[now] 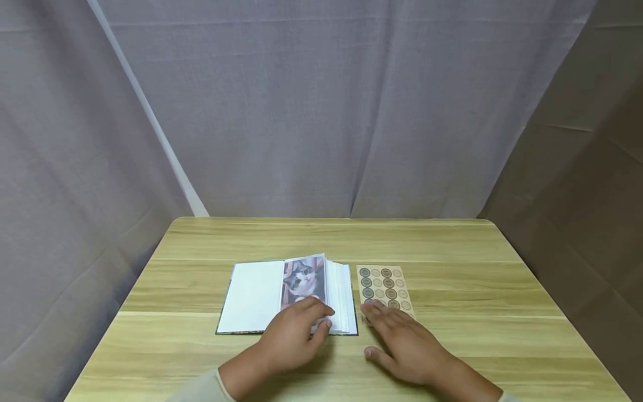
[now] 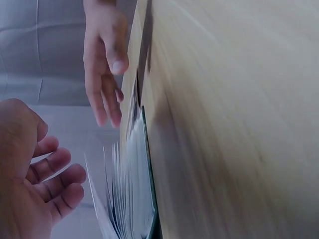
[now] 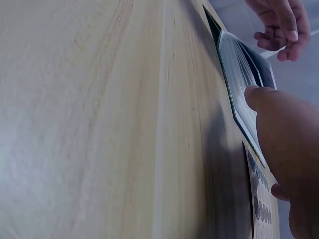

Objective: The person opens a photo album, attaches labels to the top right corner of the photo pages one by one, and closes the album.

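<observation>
My head cam's up high, facing 12 o'clock & down, wide. L/R wrist cams: low, close, skimming tabletop point(image 1: 467, 279) sideways; both share album point(image 2: 137, 184), 7 o'clock in L, 2 o'clock in R.

The album point(image 1: 275, 291) lies left of the sticker sheet point(image 1: 384, 286) on the table point(image 1: 467, 301).

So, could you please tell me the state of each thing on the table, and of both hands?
Album: open, its pages fanned
Cat photo: face up, partly hidden
Sticker sheet: lying flat, partly hidden
Left hand: loosely curled, holding nothing
Right hand: extended, holding nothing
</observation>
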Action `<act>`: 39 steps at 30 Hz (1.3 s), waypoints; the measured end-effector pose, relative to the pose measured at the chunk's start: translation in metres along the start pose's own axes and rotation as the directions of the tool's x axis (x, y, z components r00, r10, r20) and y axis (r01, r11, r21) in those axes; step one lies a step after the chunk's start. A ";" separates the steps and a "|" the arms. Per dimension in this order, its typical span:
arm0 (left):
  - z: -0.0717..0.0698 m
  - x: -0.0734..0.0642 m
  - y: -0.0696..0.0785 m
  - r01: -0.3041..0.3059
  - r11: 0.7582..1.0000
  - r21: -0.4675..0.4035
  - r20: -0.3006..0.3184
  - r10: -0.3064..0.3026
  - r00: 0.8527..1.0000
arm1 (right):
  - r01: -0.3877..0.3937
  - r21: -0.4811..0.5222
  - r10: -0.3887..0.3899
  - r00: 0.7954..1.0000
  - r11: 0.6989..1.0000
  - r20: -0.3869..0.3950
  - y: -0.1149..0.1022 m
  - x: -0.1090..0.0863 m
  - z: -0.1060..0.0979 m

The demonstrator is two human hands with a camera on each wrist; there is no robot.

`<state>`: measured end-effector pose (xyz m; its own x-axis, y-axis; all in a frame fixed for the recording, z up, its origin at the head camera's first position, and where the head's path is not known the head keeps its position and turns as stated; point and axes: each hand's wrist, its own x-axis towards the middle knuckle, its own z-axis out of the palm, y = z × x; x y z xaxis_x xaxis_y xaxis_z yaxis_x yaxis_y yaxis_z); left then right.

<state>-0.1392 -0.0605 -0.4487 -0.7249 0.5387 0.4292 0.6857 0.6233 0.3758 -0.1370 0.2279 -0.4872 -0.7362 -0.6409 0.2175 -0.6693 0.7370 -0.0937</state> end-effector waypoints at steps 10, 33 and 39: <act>0.010 0.002 0.016 0.022 0.990 -0.139 0.106 -0.007 0.994 | -0.070 -0.014 0.070 0.998 0.997 0.004 0.011 -0.001 -0.004; 0.030 0.012 0.028 0.355 0.835 -0.421 0.293 -0.245 0.924 | -0.165 -0.050 0.162 0.985 0.985 -0.063 0.033 0.001 0.004; 0.036 0.015 0.031 0.394 0.789 -0.472 0.333 -0.254 0.908 | -0.209 -0.052 0.206 0.977 0.977 -0.051 0.035 0.001 0.004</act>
<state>-0.1310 -0.0129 -0.4607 -0.8544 0.5191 0.0211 0.2861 0.4362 0.8532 -0.1613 0.2519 -0.4944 -0.8522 -0.4634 0.2429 -0.4949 0.8646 -0.0869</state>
